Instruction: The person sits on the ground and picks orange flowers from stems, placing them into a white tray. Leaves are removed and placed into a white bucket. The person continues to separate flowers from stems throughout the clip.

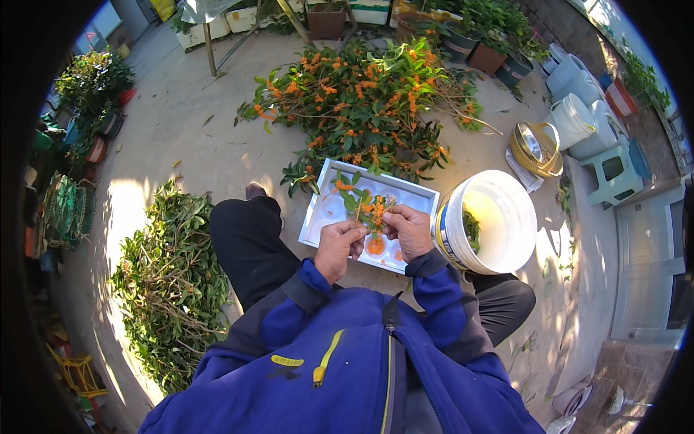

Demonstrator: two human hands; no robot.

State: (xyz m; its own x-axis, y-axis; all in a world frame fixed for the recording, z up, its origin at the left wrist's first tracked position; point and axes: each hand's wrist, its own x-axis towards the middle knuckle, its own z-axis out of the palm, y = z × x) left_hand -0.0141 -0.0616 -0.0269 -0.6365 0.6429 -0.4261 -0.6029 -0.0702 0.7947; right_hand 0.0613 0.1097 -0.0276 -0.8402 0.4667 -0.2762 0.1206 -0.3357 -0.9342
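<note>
Over a shallow white tray (421, 195), my left hand (338, 249) and my right hand (409, 230) face each other with fingertips pinched. Between them is a leafy sprig (350, 200) with small orange blossoms. My left fingers grip its stem; my right fingers close on the blossom side, partly hiding what they pinch. Loose orange blossoms (375, 247) lie in a small heap in the tray's rounded hollows. Just beyond the tray spreads a big pile of cut branches (347, 108) with orange blossoms and green leaves.
Right of the tray stands a white bucket (517, 220) with green leaves inside. A heap of leafy cuttings (173, 282) lies on the left. Farther right are a yellow basket (538, 168) holding a metal bowl, and a pale green stool (614, 173). Potted plants (499, 36) line the back.
</note>
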